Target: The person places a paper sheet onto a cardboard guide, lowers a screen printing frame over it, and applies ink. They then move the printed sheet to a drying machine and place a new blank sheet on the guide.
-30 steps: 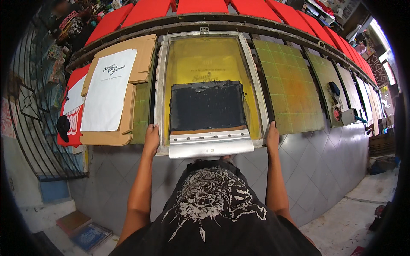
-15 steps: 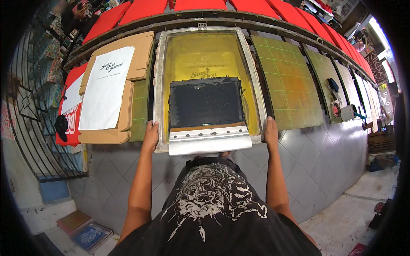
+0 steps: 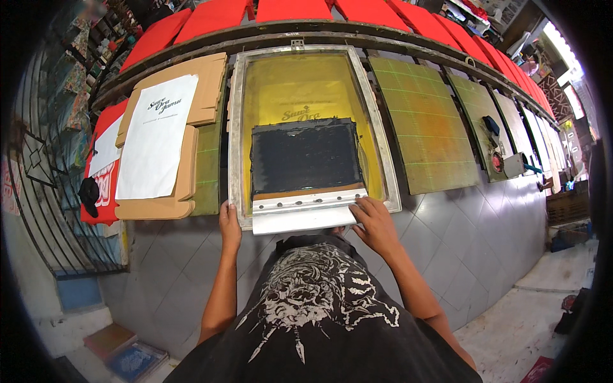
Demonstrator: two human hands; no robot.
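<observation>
A silk-screen frame with yellow mesh lies in front of me, dark lettering showing on its far half. On its near half rests a wide squeegee with a bolted metal handle; its blade end is coated in black ink. My left hand is closed on the frame's near left corner, thumb side up, fingers partly hidden. At the right end of the metal handle, my right hand has its fingers curled over the edge, gripping it.
Left of the frame, a white printed sheet lies on brown cardboard, beside a red printed cloth. Green-lined boards stand to the right, one carrying tools. Red cloths line the far rail.
My right hand has left the frame's right edge and moved inward to the squeegee handle. My left hand stays at the left corner, slightly lower in view. The view has shifted a little.
</observation>
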